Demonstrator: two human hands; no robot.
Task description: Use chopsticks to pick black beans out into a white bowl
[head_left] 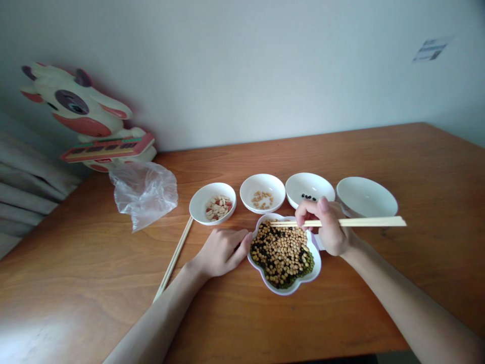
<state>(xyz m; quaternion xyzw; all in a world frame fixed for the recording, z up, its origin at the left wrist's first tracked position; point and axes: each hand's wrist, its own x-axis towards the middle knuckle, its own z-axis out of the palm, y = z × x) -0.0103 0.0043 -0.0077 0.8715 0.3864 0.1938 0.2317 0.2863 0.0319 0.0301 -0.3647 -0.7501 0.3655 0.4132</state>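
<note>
A flower-shaped white bowl (317, 263) of mixed yellow, black and green beans sits near the table's front. My right hand (328, 227) is closed on a pair of wooden chopsticks (373, 221), held level with their tips over the bowl's far rim. My left hand (223, 250) rests curled on the table, fingertips touching the bowl's left edge, holding nothing that I can see. Behind stand a bowl with peanuts (200, 205), a bowl with a few yellow beans (278, 186), a bowl with a few black beans (322, 184) and an empty bowl (367, 198).
A second pair of chopsticks (173, 259) lies on the wooden table (417, 167) left of my left arm. A crumpled clear plastic bag (146, 194) and a cow-shaped toy (87, 119) sit at the back left against the wall.
</note>
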